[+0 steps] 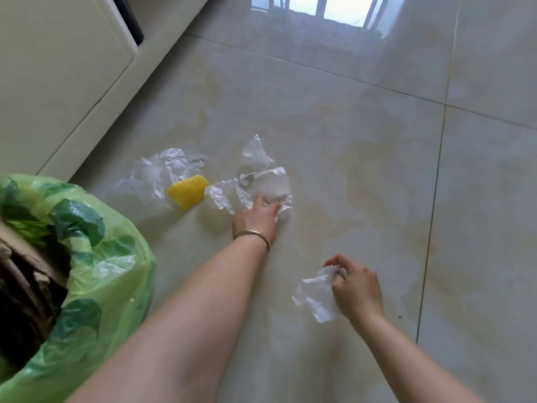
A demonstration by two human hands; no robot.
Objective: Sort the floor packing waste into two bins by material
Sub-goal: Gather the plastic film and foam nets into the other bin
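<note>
on glossy beige tiles [363, 135], left hand [257, 215] grips clear plastic [252, 190], right hand [356, 286] clutches a crumpled scrap [315, 298].

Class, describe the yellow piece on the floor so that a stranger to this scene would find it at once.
Start at the green-lined bin at the left edge, then look past it across the pale tiles. The yellow foam net lies between two crumpled clear plastic sheets; it alone is opaque, bright yellow and ribbed.
</note>
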